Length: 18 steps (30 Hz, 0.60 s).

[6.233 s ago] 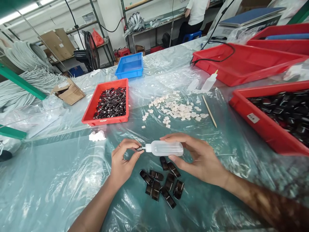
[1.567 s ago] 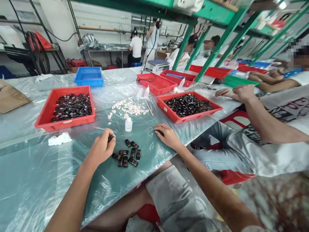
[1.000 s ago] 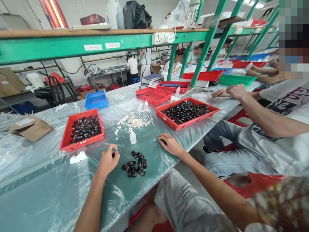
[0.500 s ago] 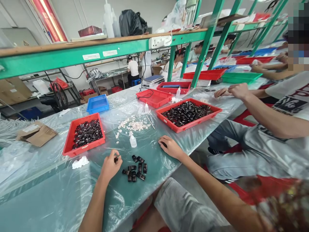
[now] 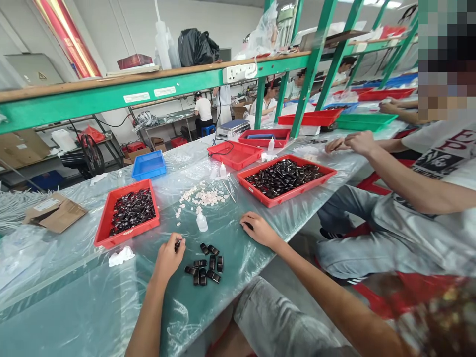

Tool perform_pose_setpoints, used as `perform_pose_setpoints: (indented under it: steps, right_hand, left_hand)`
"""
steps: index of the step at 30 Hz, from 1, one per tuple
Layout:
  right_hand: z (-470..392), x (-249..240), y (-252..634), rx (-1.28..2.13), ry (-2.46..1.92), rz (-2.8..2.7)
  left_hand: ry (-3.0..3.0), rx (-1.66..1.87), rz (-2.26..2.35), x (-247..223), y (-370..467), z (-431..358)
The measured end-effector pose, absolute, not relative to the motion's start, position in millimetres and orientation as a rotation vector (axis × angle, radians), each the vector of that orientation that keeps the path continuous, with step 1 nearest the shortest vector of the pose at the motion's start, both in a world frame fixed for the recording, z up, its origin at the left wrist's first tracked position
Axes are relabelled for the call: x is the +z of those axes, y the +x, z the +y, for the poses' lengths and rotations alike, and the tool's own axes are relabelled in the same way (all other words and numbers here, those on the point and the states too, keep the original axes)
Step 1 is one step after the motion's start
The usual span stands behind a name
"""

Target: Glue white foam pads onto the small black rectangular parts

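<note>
My left hand point(image 5: 171, 255) is closed, its thumb and fingers pinching a small glossy black part point(image 5: 178, 245). Just to its right, several similar black parts point(image 5: 212, 262) lie loosely grouped on the plastic-covered table point(image 5: 230, 248). My right hand point(image 5: 258, 229) rests on the table below the right-hand red tray, fingers curled; a dark spot shows under them, but I cannot make out what it is. Between and beyond my hands stands a small white squeeze bottle point(image 5: 201, 222). Behind it, many small pale pieces point(image 5: 207, 197) are scattered.
Red trays full of black parts stand at left point(image 5: 100, 237) and right point(image 5: 268, 202). Behind are a blue tray point(image 5: 149, 174), a red tray point(image 5: 235, 165) and a second bottle point(image 5: 222, 170). Crumpled white tissue point(image 5: 121, 256) lies at left. A co-worker's hands point(image 5: 359, 143) are at right.
The camera view has shifted slightly, so the table things appear a little further left and mostly lower. Both hands keep nearly the same pose and place on the table.
</note>
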State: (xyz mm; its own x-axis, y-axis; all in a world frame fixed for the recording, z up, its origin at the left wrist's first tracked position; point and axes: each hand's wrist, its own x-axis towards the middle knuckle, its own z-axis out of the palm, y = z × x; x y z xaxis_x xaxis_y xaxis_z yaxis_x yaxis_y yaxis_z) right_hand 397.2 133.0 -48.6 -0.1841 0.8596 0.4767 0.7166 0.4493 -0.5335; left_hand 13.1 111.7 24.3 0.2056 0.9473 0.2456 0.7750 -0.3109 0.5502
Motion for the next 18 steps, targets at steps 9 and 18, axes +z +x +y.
perform_pose_setpoints:
  steps: [9,18]
  right_hand:
    - [133.3,-42.8,392.4,0.249,-1.311,-1.943]
    - [137.5,-50.2,396.8,0.265,-1.326,-1.958]
  left_hand:
    - [2.189,0.803,1.664,25.3,8.3,106.2]
    - [2.197,0.778,1.684,26.4,14.0,107.7]
